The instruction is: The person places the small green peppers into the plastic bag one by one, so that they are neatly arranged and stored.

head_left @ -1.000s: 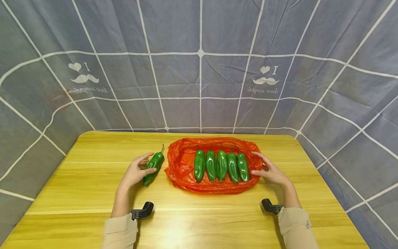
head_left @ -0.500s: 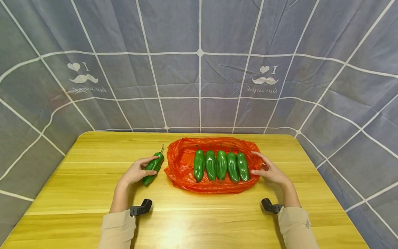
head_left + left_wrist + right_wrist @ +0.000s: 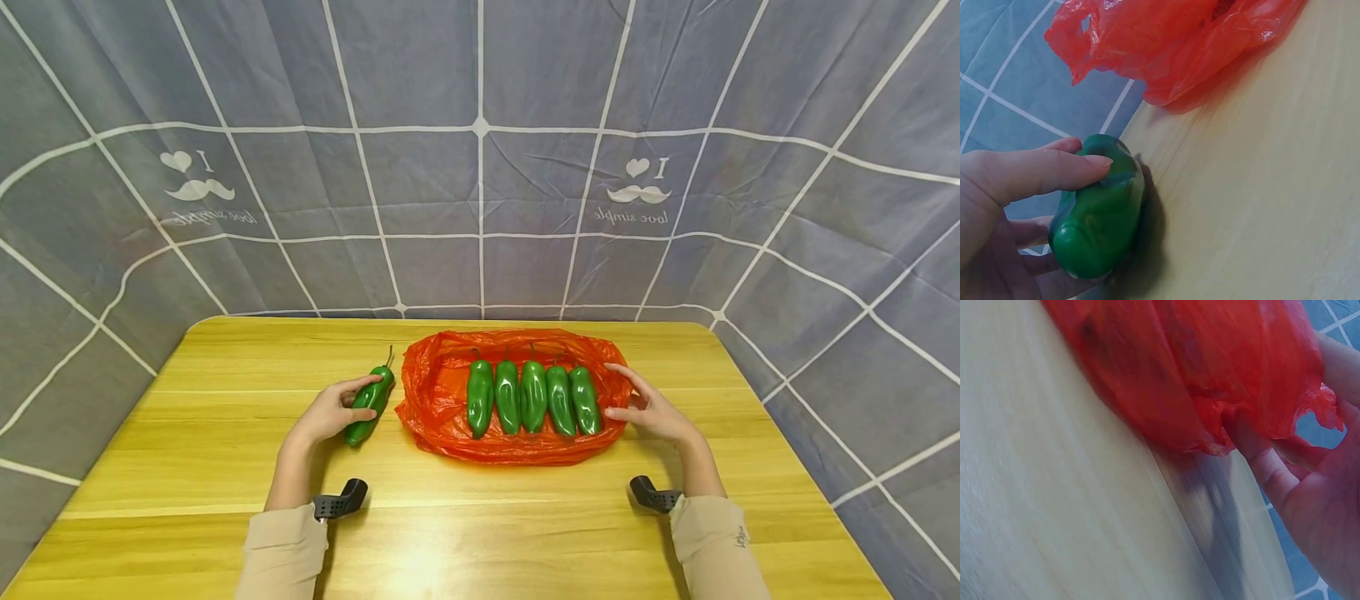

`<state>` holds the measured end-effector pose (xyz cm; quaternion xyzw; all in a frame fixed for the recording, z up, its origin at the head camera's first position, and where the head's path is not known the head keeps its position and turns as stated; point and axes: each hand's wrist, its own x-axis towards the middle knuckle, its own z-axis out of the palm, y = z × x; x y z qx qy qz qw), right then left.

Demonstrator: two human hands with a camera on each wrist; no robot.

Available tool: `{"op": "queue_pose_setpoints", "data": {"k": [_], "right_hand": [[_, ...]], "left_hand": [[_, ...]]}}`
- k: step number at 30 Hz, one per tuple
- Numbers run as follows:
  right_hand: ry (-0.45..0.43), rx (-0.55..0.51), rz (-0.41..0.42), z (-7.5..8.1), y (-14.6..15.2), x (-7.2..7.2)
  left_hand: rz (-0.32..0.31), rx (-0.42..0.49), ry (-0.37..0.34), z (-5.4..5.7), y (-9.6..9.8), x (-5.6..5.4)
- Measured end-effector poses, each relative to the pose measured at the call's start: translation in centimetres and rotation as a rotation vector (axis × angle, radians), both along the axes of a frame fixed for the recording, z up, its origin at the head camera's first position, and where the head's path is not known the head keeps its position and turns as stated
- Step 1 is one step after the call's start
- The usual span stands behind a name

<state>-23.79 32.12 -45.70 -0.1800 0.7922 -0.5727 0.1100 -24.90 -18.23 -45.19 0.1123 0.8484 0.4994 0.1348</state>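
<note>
In the head view my left hand (image 3: 330, 412) holds a glossy green pepper (image 3: 382, 383) with a thin stem, left of an open red plastic bag (image 3: 442, 442). The left wrist view has the thumb lying across this pepper (image 3: 1100, 219), fingers on its other side. Several more green peppers (image 3: 533, 396) lie side by side in the bag, stems pointing away. At the bag's right end, my right hand (image 3: 656, 412) grips the rim with thumb and fingers. In the right wrist view the thumb tip is partly covered by the red film (image 3: 1147, 375).
All this lies on a light wooden table (image 3: 480, 533). A grey cloth (image 3: 435, 183) with white grid lines hangs behind and at both sides. Black wrist cameras (image 3: 341, 500) sit on both wrists, below beige sleeves.
The left hand's fingers have closed in from beside the pepper onto it. The pepper, the bag and the right hand stay in nearly the same place.
</note>
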Motion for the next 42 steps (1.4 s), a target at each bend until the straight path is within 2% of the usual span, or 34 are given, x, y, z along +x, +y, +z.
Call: {"op": "queue_pose_setpoints", "data": {"k": [6,10,14,18,23,29,36,42], "right_hand": [[0.002,0.013,-0.009,0.0,0.0,0.0],[0.000,0.011,-0.012,0.0,0.0,0.0],[0.000,0.011,-0.013,-0.1,0.1,0.0],[-0.002,0.010,-0.016,-0.1,0.1,0.0],[-0.008,0.012,-0.019,0.0,0.0,0.1],[-0.010,0.019,-0.024,0.0,-0.1,0.2],[-0.015,0.020,-0.027,0.0,-0.1,0.1],[-0.015,0.020,-0.029,-0.1,-0.1,0.0]], "left_hand": [[0.069,0.011,0.030,-0.3,0.0,0.2],[0.128,0.117,0.011,-0.4,-0.1,0.4],[0.166,0.232,0.002,0.0,-0.1,0.5],[0.179,0.263,0.031,0.7,0.1,0.4],[0.185,0.299,0.033,1.6,0.6,0.5],[0.180,0.322,0.068,2.7,1.6,0.8],[0.132,0.378,0.065,3.6,3.4,1.3],[0.082,0.388,0.042,3.8,5.4,1.8]]}}
